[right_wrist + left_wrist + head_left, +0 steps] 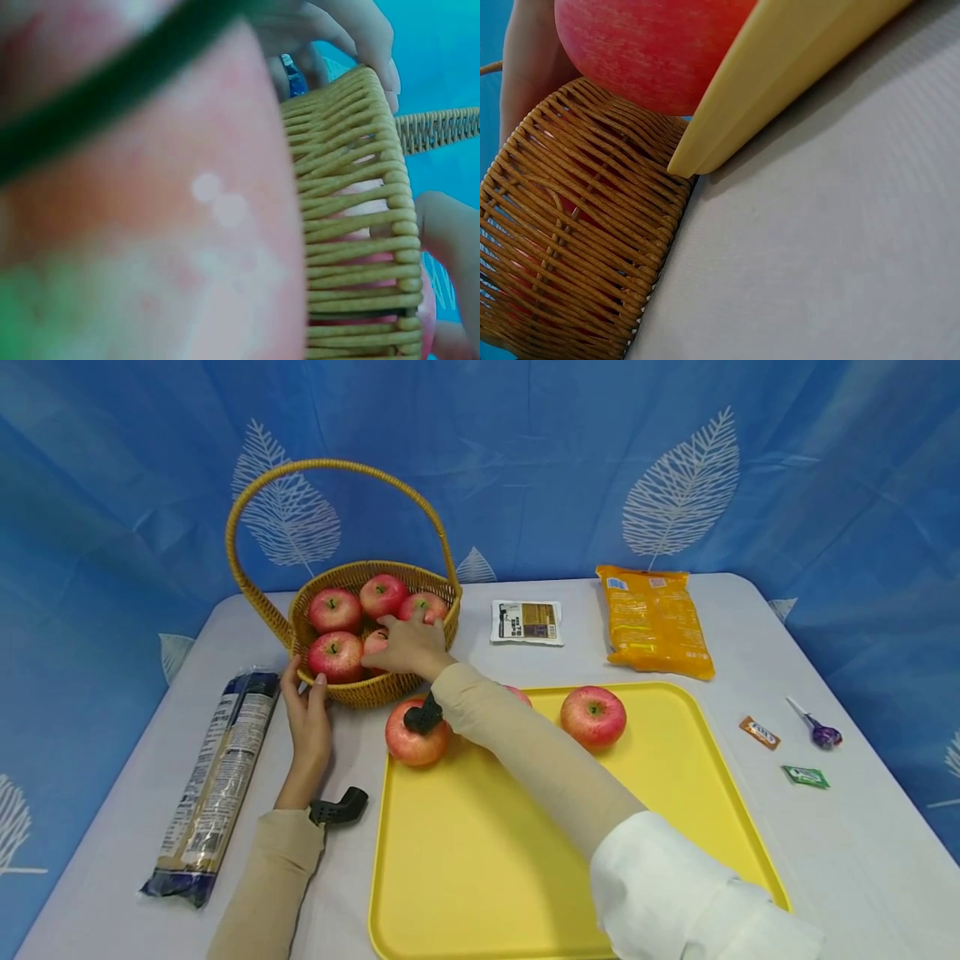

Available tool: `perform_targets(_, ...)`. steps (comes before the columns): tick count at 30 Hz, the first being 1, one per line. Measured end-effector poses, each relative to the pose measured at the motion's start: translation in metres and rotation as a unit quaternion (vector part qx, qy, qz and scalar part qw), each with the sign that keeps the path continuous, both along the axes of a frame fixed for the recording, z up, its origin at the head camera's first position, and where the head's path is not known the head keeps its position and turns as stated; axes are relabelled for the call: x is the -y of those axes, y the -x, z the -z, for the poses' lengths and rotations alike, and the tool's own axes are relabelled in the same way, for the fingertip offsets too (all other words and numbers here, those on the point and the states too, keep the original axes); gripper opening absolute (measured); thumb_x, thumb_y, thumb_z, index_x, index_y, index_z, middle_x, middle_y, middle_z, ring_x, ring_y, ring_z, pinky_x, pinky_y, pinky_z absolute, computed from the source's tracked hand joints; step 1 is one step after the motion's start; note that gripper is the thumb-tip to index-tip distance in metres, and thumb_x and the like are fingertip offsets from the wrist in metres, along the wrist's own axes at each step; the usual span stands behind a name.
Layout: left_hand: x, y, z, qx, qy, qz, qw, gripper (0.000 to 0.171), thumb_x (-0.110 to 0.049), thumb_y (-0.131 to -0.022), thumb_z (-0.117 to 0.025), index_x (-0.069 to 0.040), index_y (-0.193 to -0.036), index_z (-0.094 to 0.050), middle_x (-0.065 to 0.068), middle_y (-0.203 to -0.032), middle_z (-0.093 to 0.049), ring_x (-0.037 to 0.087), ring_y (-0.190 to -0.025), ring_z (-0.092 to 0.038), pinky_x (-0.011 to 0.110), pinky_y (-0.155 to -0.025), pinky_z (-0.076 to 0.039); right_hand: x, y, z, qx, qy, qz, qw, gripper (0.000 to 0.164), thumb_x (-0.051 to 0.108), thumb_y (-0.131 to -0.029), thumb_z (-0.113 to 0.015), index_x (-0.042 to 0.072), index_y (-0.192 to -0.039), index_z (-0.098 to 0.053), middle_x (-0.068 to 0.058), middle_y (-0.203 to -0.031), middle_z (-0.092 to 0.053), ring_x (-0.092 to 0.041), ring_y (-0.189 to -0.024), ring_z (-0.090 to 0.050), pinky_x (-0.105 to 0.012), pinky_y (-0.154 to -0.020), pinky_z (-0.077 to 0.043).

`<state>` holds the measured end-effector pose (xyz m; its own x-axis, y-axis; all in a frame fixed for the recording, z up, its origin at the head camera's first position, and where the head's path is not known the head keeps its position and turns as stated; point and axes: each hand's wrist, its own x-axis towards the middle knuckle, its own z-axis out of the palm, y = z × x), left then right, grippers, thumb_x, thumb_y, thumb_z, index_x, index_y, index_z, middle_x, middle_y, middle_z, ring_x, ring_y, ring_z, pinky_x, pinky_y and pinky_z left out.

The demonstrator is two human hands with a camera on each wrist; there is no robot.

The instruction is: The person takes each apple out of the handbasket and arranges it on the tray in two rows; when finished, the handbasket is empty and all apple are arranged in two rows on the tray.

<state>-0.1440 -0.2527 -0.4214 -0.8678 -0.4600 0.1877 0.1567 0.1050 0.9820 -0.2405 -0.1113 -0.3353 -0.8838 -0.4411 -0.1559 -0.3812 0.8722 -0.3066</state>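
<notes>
A wicker basket (pixel 367 693) with a tall arched handle holds several red apples (pixel 335 657). My right hand (pixel 408 647) reaches over its front rim, fingers curled about an apple (pixel 374 646) that is partly hidden beneath them. At the basket's left front, my left hand (pixel 307 727) grips the rim. Below my right wrist, an apple (pixel 416 745) sits at the corner of the yellow tray (pixel 480 860). Another apple (pixel 592 718) lies farther right at the tray's back, and my right forearm mostly covers a third (pixel 519 695). The left wrist view shows the basket's woven side (pixel 592 217).
Left of the tray lies a long clear packet (pixel 217 785). Behind it are a small white sachet (pixel 527 622) and an orange bag (pixel 656 622). To the right lie a lollipop (pixel 823 735), an orange-brown wrapped sweet (pixel 760 732) and a green one (pixel 806 777).
</notes>
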Motion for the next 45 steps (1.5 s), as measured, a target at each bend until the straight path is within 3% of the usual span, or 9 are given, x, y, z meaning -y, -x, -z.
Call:
perform_targets(10,0.002,0.002,0.000,-0.003,-0.003,0.005,1.0000,0.051,-0.018,-0.096,-0.038,-0.012,-0.142,-0.018,0.009,-0.145,-0.023,0.017,-0.116,-0.041,0.025,-0.083,-0.037,-0.006,0.004,0.000,0.010,0.037,-0.025,0.999,0.065,0.059,-0.078,-0.047,0.035,-0.137,-0.036,0.011,-0.135,-0.047,-0.024,-0.128,-0.034,-0.048,-0.104,-0.023)
perform_targets(21,0.000,0.001,0.002,-0.001,0.009,-0.003,1.0000,0.051,-0.021,-0.096,-0.038,-0.017,-0.143,-0.018,0.006,-0.144,-0.024,0.016,-0.113,-0.042,0.027,-0.083,-0.037,-0.015,0.005,-0.002,0.028,0.102,-0.043,0.993,0.061,0.055,-0.080,-0.049,0.035,-0.136,-0.037,0.010,-0.138,-0.044,-0.028,-0.139,-0.017,-0.050,-0.106,-0.020)
perform_targets(31,0.001,0.000,0.001,0.001,0.013,0.004,0.9999,0.051,-0.021,-0.096,-0.037,-0.015,-0.143,-0.018,0.007,-0.144,-0.024,0.016,-0.114,-0.043,0.024,-0.084,-0.038,-0.022,0.007,-0.006,0.035,0.158,-0.051,0.986,0.065,0.054,-0.080,-0.054,0.033,-0.138,-0.036,0.005,-0.136,-0.046,-0.019,-0.122,-0.036,-0.045,-0.098,-0.033)
perform_targets(41,-0.012,-0.010,-0.019,-0.009,0.004,0.010,0.9999,0.051,-0.016,-0.096,-0.036,-0.006,-0.142,-0.017,0.016,-0.144,-0.021,0.026,-0.120,-0.040,0.021,-0.085,-0.037,-0.032,0.005,-0.013,0.071,0.244,-0.067,0.965,0.064,0.043,-0.080,-0.061,0.032,-0.138,-0.037,-0.004,-0.135,-0.042,-0.016,-0.109,-0.038,-0.034,-0.091,-0.040)
perform_targets(45,-0.007,-0.006,-0.011,-0.004,0.004,0.005,1.0000,0.050,-0.017,-0.096,-0.036,-0.011,-0.142,-0.018,0.012,-0.145,-0.022,0.025,-0.121,-0.039,0.022,-0.087,-0.037,-0.036,0.003,-0.016,0.091,0.272,-0.066,0.956,0.064,0.040,-0.079,-0.063,0.032,-0.137,-0.038,-0.004,-0.137,-0.038,-0.017,-0.114,-0.037,-0.035,-0.090,-0.041)
